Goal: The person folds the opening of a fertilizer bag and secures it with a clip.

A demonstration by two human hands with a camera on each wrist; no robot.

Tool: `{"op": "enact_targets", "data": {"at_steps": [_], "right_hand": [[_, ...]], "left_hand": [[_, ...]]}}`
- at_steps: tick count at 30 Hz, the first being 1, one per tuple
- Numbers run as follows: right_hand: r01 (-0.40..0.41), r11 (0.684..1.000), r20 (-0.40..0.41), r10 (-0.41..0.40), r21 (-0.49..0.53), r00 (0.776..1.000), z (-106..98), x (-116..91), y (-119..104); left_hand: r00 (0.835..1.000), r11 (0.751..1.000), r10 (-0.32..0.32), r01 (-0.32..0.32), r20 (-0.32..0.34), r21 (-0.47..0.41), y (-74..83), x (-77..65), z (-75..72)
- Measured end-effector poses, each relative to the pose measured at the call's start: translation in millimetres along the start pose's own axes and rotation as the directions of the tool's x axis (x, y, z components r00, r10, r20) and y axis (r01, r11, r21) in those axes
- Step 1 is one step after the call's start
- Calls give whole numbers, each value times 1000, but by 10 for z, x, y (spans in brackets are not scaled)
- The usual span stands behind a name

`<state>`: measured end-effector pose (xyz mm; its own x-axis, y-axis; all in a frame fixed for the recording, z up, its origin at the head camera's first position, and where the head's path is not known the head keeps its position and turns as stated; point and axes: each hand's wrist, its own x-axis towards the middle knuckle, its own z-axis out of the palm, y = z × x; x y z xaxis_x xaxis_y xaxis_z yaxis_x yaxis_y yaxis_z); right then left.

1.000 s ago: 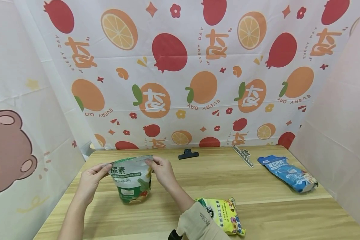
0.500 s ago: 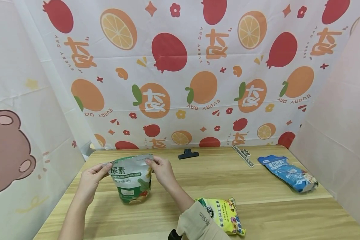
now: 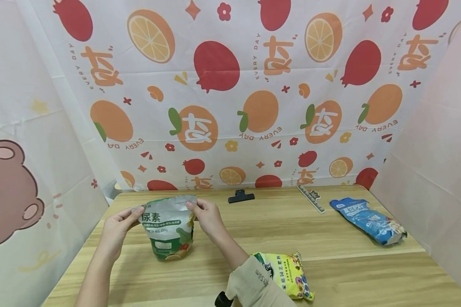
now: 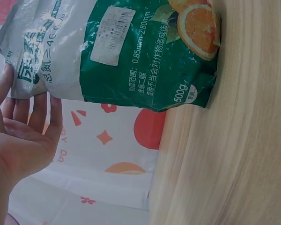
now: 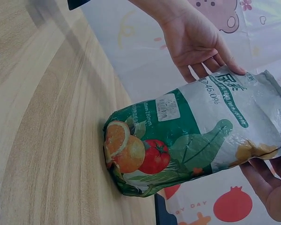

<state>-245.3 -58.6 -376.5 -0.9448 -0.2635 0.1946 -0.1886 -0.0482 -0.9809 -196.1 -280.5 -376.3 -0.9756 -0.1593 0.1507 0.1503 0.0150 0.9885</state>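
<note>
A green and white fertilizer bag (image 3: 167, 234), printed with fruit and vegetables, stands upright on the wooden table at the left in the head view. My left hand (image 3: 116, 226) pinches its upper left edge between thumb and fingers. At the opposite upper corner, my right hand (image 3: 209, 218) pinches the silvery rim with its thumb in front. The left wrist view shows the bag's base (image 4: 196, 79) at the tabletop and the left fingers behind the upper part. In the right wrist view, both hands hold the bag (image 5: 178, 136) from either side.
A yellow fertilizer bag (image 3: 290, 277) lies near the front, partly behind the right sleeve (image 3: 255, 283). A blue bag (image 3: 369, 221) lies at the right. Along the back are a black clip (image 3: 240, 196) and a ruler-like strip (image 3: 311, 199). Printed cloth (image 3: 230, 128) hangs behind the table.
The silvery top edge of the bag has risen slightly between the hands. Both hands keep their hold in almost the same place.
</note>
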Motion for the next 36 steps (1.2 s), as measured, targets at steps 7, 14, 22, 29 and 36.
{"op": "enact_targets", "data": {"at_steps": [7, 14, 22, 29, 36], "right_hand": [[-11, 1000, 6, 11, -11, 1000, -6, -1, -15], [-18, 1000, 14, 18, 20, 1000, -7, 9, -4], [-54, 997, 15, 53, 49, 998, -9, 7, -11], [-92, 995, 11, 92, 42, 996, -9, 15, -35], [-104, 994, 6, 104, 36, 995, -10, 20, -29]], "left_hand": [[999, 1000, 17, -18, 34, 7, -137, 94, -81], [1000, 1000, -1, 2, 29, -3, -787, 505, -443], [997, 995, 39, -32, 71, -93, -1038, 661, -572], [999, 998, -20, 23, 47, -59, -782, 533, -436], [999, 993, 18, -14, 29, -118, -341, 247, -170]]}}
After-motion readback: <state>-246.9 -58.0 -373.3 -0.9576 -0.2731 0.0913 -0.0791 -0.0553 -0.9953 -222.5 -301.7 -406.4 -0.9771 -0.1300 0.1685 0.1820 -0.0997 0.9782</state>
